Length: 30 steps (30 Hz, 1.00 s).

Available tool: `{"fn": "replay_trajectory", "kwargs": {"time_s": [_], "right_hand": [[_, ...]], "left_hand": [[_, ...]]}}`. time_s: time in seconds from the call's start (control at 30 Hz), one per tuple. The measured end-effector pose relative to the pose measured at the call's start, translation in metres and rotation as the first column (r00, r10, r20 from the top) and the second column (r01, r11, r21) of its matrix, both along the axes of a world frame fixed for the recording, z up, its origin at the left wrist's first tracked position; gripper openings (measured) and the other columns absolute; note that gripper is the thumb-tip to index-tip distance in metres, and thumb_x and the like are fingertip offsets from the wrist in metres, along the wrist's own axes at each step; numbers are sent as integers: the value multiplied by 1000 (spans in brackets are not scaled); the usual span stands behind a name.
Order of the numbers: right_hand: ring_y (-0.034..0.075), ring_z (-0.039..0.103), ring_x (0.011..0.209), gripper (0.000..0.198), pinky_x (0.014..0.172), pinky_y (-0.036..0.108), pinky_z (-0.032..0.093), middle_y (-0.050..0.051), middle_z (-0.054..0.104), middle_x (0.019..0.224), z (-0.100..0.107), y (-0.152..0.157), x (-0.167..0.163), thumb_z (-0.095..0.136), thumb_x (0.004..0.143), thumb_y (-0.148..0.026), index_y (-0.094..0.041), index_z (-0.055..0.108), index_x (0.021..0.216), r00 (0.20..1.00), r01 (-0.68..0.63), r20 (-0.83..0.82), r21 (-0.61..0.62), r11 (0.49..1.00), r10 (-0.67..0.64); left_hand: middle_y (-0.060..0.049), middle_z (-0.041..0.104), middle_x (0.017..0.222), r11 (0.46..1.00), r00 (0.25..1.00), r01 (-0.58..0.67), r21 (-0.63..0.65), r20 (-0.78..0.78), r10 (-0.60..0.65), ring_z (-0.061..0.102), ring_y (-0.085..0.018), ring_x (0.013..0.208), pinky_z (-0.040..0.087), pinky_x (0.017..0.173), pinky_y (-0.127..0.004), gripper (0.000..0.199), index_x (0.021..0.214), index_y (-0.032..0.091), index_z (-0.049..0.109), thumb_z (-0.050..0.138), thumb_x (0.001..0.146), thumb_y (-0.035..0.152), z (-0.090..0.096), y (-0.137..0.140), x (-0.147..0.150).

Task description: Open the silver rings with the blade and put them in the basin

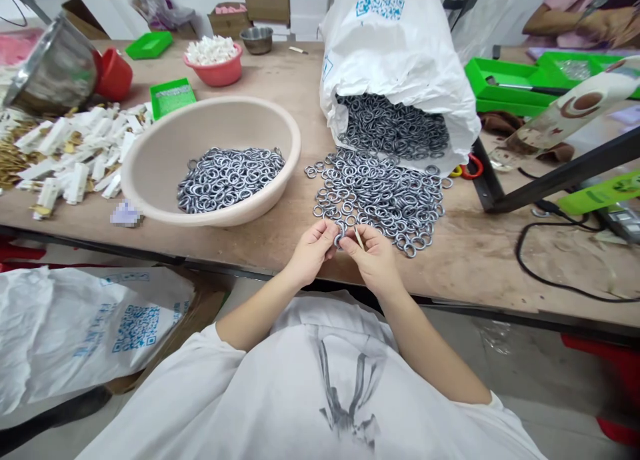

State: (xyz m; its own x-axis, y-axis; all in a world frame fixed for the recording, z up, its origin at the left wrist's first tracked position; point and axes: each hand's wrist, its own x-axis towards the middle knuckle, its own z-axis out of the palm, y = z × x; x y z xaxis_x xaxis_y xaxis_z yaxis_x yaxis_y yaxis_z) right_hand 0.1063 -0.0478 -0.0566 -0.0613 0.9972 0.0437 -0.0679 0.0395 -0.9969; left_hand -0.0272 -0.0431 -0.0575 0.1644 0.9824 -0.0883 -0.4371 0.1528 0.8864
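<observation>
While one grey ring (339,236) is held just before the ring pile (380,197), left hand (307,255) and right hand (376,259) pinch its rim, the right also holding a pale stick (359,237). Likely light, stiff and slick, the ring suits opposed fingertips. Left of the pile: basin (153,170); behind: sack (390,57).

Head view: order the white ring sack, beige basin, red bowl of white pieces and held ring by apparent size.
1. White ring sack
2. Beige basin
3. Red bowl of white pieces
4. Held ring
</observation>
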Motion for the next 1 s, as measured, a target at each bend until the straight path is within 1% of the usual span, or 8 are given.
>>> {"fn": "replay_trajectory", "kwargs": {"time_s": [0.1,0.27,0.5,0.6,0.7,0.8,0.9,1.0], "right_hand": [[13,56,67,34,65,28,48,-2,60,72,7,4,8,79,73,-48,-21,59,77,999,-4,-38,-16,1000,3],[10,48,58,38,55,25,43,-4,55,66,12,7,13,82,69,-49,-21,57,75,990,121,-69,-5,993,-121],[11,50,60,37,59,25,45,-4,56,66,2,-2,-4,80,71,-49,-22,54,73,970,238,-63,53,970,-235],[12,55,65,35,64,27,49,-3,60,71,4,-6,-4,79,72,-49,-22,58,77,986,164,-37,108,980,-161],[14,60,72,38,67,29,52,0,66,86,9,-4,1,81,70,-50,-24,64,93,999,33,-38,132,991,-28],[14,58,64,37,59,29,51,0,65,79,12,4,7,76,74,-55,-24,65,91,997,-75,-29,101,992,78],[14,56,62,37,62,29,50,-2,61,70,12,11,13,70,79,-60,-23,63,79,999,-30,16,127,991,29],[14,56,68,36,66,28,46,-1,62,73,14,8,22,66,84,-58,-22,64,82,986,-34,165,211,977,-2]], "left_hand": [[3,57,71,998,1000,-15,60,-23,16,39,-4,51,30,46,-17,39,84,17,61,75,78,54,-1,2,-1],[-1,65,84,996,996,-64,59,-61,67,39,-4,49,29,47,-20,39,98,19,69,68,84,56,0,2,-1],[6,46,60,998,994,-36,59,-96,42,34,-7,51,30,47,-20,47,85,17,63,75,73,62,0,-3,13],[4,46,63,998,996,-30,62,-86,35,35,-7,54,30,48,-19,47,75,17,58,73,75,62,1,-2,11],[4,45,63,998,997,54,40,-62,-52,35,-7,53,28,46,-19,47,76,17,58,72,76,61,3,-2,6],[3,49,62,987,987,155,45,-60,-152,37,-7,52,26,46,-19,47,80,17,60,70,78,63,3,-3,5],[1,52,60,976,977,201,79,-87,-194,36,-7,50,24,45,-20,47,74,16,57,66,82,62,3,-4,5],[1,51,60,980,982,172,101,-94,-163,35,-6,50,23,45,-20,46,72,17,55,65,84,59,4,-3,2]]}}
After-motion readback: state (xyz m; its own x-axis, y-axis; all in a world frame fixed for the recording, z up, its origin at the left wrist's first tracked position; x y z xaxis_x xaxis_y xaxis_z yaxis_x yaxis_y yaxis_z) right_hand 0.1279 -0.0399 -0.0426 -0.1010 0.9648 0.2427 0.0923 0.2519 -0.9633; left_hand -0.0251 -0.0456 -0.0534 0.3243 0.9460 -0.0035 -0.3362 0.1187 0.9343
